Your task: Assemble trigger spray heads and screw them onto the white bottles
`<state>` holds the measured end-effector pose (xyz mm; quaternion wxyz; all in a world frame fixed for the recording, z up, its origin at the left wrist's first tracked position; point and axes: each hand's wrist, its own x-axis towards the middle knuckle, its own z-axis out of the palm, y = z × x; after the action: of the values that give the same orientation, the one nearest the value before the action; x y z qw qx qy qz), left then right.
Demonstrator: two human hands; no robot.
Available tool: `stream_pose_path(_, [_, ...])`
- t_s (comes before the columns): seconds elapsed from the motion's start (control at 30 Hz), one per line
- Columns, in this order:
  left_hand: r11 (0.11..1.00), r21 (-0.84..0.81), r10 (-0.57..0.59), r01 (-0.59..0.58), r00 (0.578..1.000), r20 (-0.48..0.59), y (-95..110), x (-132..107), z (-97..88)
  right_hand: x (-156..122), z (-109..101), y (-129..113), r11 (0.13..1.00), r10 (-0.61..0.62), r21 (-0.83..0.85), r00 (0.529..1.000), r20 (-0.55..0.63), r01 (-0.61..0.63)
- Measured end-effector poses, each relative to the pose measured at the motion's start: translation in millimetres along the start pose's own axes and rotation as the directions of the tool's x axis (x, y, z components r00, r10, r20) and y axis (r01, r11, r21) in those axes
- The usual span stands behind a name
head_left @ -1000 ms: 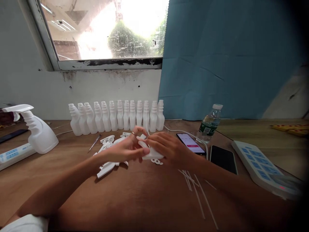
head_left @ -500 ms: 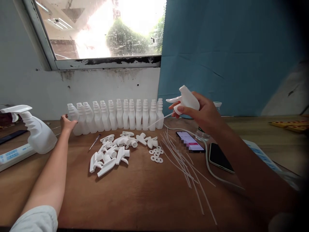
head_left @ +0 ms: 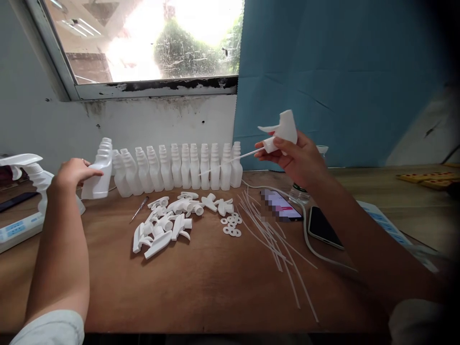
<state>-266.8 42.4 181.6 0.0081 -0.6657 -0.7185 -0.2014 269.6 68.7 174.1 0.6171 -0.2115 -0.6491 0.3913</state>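
Observation:
My left hand [head_left: 72, 173] grips a white empty bottle [head_left: 97, 171], lifted and tilted off the left end of the row of white bottles [head_left: 179, 166] by the wall. My right hand [head_left: 301, 160] is raised above the table, closed on a white trigger sprayer head [head_left: 282, 129] whose thin dip tube [head_left: 230, 160] points left toward the row. A pile of loose sprayer heads [head_left: 168, 224], several white washers [head_left: 232, 227] and loose thin tubes [head_left: 273, 235] lie on the wooden table [head_left: 201, 282] between my arms.
A finished spray bottle [head_left: 27, 172] stands at far left beside a white device with blue keys [head_left: 16, 229]. A small screwdriver [head_left: 140, 209] lies near the pile. Two phones [head_left: 323, 227], a cable, a water bottle and another keypad device lie on the right.
My left hand has taken the end bottle and lifted it out of the row. My right hand has risen slightly with the sprayer head, its tube now more level.

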Motion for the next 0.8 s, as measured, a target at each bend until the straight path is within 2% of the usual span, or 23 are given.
stream_pose_path(0.03, [0.986,0.05,-0.157,0.158,0.988,-0.009,11.9,-5.8,-7.3,0.3,0.0,-0.3,1.0,-0.017,0.025,1.0,-0.004,0.017])
stream_pose_path(0.07, [0.972,0.1,-0.219,0.215,0.975,0.035,25.5,-12.3,-12.7,0.7,-0.4,-0.4,0.998,-0.035,0.045,0.999,-0.008,0.035])
stream_pose_path(0.1, [0.981,0.12,-0.165,0.151,0.979,0.117,40.3,-19.1,-16.3,1.1,-1.0,-0.4,0.997,-0.052,0.06,0.999,-0.013,0.053])
stream_pose_path(0.13, [0.997,0.058,-0.062,0.051,0.979,0.195,55.4,-25.7,-18.0,1.4,-1.9,-0.4,0.995,-0.068,0.074,0.998,-0.018,0.069])
stream_pose_path(0.2, [0.992,-0.095,0.105,-0.078,0.936,0.336,84.0,-37.0,-16.8,1.8,-3.5,-0.7,0.99,-0.089,0.105,0.996,-0.018,0.091])
stream_pose_path(0.27, [0.974,-0.162,0.209,-0.156,0.897,0.391,107.6,-44.6,-11.6,2.0,-4.6,-1.4,0.985,-0.105,0.134,0.994,-0.016,0.107])
stream_pose_path(0.37, [0.966,-0.09,0.26,-0.244,0.878,0.403,130.3,-49.1,-1.7,2.1,-5.5,-2.5,0.981,-0.12,0.153,0.993,-0.016,0.121])
stream_pose_path(0.5, [0.964,-0.025,0.246,-0.263,0.86,0.447,140.2,-48.1,7.5,3.0,-7.8,-3.6,0.977,-0.127,0.172,0.992,-0.005,0.126])
stream_pose_path(0.7, [0.975,0.01,0.192,-0.221,0.87,0.454,135.3,-42.7,10.5,4.2,-12.2,-7.4,0.976,-0.123,0.177,0.992,-0.035,0.127])
stream_pose_path(0.8, [0.974,0.003,0.201,-0.228,0.864,0.461,136.2,-42.2,10.7,4.3,-12.3,-6.8,0.978,-0.114,0.172,0.993,-0.033,0.118])
